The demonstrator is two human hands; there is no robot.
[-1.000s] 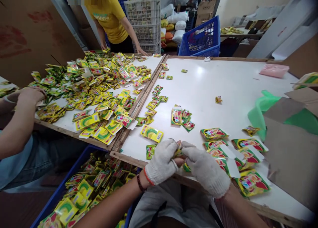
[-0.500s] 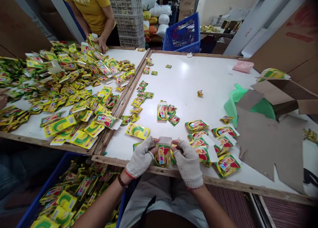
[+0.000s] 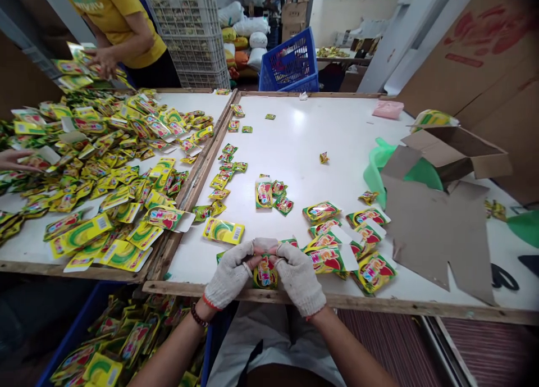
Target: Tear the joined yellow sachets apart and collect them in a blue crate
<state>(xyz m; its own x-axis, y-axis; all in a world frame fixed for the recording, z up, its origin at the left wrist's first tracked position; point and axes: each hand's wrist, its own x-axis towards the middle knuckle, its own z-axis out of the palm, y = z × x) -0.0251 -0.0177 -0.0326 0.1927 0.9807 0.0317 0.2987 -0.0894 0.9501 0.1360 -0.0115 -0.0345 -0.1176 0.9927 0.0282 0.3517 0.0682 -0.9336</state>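
Both my hands wear white fingerless gloves and meet at one small green and yellow candy box by the table's front edge. My left hand grips its left side near the white top flap. From the other side my right hand pinches the same box, thumb at the flap. A yellow box lies beyond my left hand. Several similar boxes, some with flaps up, lie to the right of my right hand. Farther in, another box sits beside small wrapped candies.
A wooden strip divides the white table; a big heap of boxes and candies covers the left part. A co-worker holds boxes there; another person's hand reaches in. Right stands an open carton; below left, a filled blue crate.
My right hand has come in from beside the box onto its top flap. The co-worker in yellow has lifted several boxes off the heap. My view has shifted slightly right.
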